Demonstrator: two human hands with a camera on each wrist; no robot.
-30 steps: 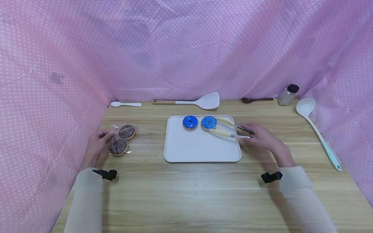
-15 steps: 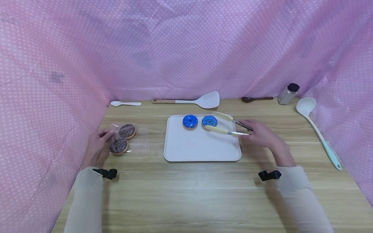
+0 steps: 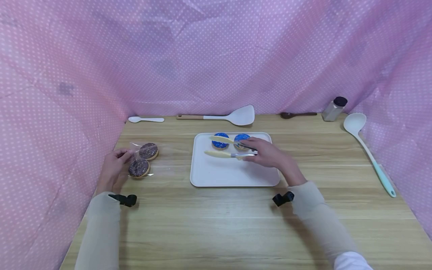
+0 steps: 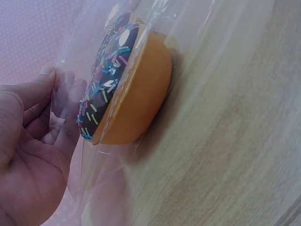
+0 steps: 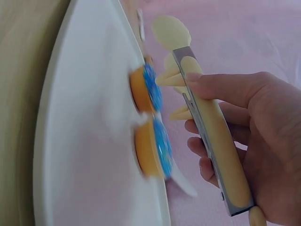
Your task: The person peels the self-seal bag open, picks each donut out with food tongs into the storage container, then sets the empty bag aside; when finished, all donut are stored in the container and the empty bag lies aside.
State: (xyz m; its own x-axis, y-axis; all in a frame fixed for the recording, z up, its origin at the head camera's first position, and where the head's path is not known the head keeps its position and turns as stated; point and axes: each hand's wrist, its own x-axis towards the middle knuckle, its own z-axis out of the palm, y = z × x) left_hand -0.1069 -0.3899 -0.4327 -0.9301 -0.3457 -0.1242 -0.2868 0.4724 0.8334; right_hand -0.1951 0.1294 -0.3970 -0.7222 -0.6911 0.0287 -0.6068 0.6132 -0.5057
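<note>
My left hand [image 3: 113,165] pinches the edge of a clear plastic bag [image 4: 66,96] between thumb and fingers. Inside the bag are two chocolate doughnuts with sprinkles [image 3: 139,168], lying on the table. My right hand [image 3: 266,153] grips a pair of cream-tipped tongs [image 5: 211,136] over the tray. The tongs' tips are spread, with nothing between them, and reach across in front of the left blue doughnut [image 3: 221,136]. The right blue doughnut [image 3: 241,137] is partly covered by the tongs and hand. Both blue doughnuts sit at the back of the white tray [image 3: 233,176].
Along the table's back edge lie a small white spoon [image 3: 148,120], a white spatula [image 3: 241,115] and a dark spoon [image 3: 298,114]. A shaker with a dark lid [image 3: 334,108] stands back right, beside a long ladle [image 3: 369,155]. Pink dotted cloth [image 3: 216,56] surrounds the table.
My right hand has carried the tongs left, from around the right blue doughnut to over the left one. Both doughnuts stayed on the tray. My left hand has hardly moved.
</note>
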